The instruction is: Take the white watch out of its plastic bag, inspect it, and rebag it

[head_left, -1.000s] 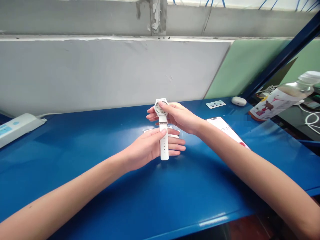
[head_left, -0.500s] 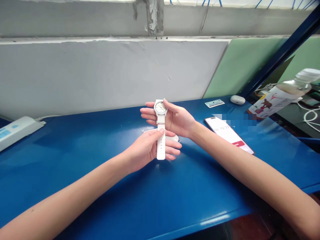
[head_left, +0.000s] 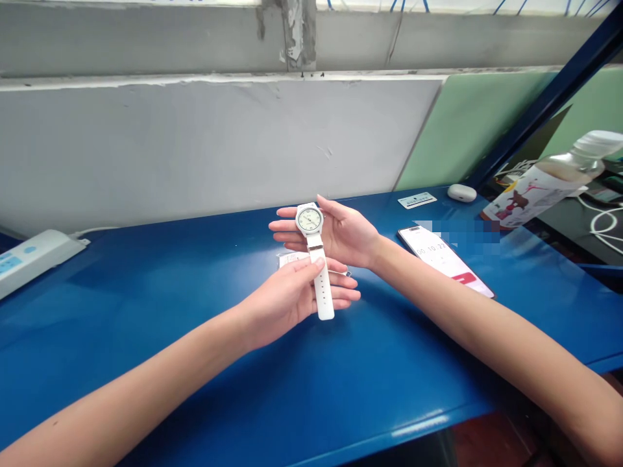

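A white wristwatch (head_left: 315, 256) with a round pale dial is held above the blue table (head_left: 195, 311). My left hand (head_left: 296, 295) grips the lower strap between thumb and fingers. My right hand (head_left: 335, 230) supports the watch case from behind, its fingers stretched out and its thumb by the dial. A small white tag (head_left: 292, 258) shows beneath the hands, partly hidden.
A phone (head_left: 445, 259) with a lit screen lies to the right of my right arm. Behind it are a white card (head_left: 416, 200) and a white earbud case (head_left: 462, 192). A tilted bottle (head_left: 549, 178) is far right. A white power strip (head_left: 34, 253) sits at the left.
The dial has turned to face the camera and the strap's lower end has swung slightly right. My right thumb has come off the dial.
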The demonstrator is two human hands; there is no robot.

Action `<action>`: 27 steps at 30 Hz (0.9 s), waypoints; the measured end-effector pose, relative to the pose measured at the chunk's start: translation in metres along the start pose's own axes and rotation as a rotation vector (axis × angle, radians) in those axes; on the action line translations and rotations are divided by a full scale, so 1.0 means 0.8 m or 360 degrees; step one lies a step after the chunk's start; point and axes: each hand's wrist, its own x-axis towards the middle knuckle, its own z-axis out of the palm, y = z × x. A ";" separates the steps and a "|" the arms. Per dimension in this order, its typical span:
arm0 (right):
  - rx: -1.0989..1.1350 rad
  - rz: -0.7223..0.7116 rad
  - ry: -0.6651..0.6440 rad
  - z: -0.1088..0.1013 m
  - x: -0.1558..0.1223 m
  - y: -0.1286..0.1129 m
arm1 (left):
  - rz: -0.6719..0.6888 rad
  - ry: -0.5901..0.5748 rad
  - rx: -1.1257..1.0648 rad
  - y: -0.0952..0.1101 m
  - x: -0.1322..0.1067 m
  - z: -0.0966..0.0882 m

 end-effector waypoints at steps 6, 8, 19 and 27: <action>0.0085 -0.0020 -0.0017 0.004 -0.004 -0.002 | 0.0027 -0.0057 -0.0043 -0.004 0.003 -0.003; 0.0119 -0.0012 -0.0007 0.004 -0.004 -0.002 | 0.0029 -0.0049 -0.0039 -0.003 0.004 -0.003; -0.0121 -0.0316 0.0424 -0.010 0.000 -0.011 | 0.0123 0.0051 0.0037 -0.003 0.005 -0.005; -0.0328 -0.0094 0.0044 -0.005 -0.001 -0.004 | 0.0161 0.0025 -0.0021 -0.009 0.006 -0.003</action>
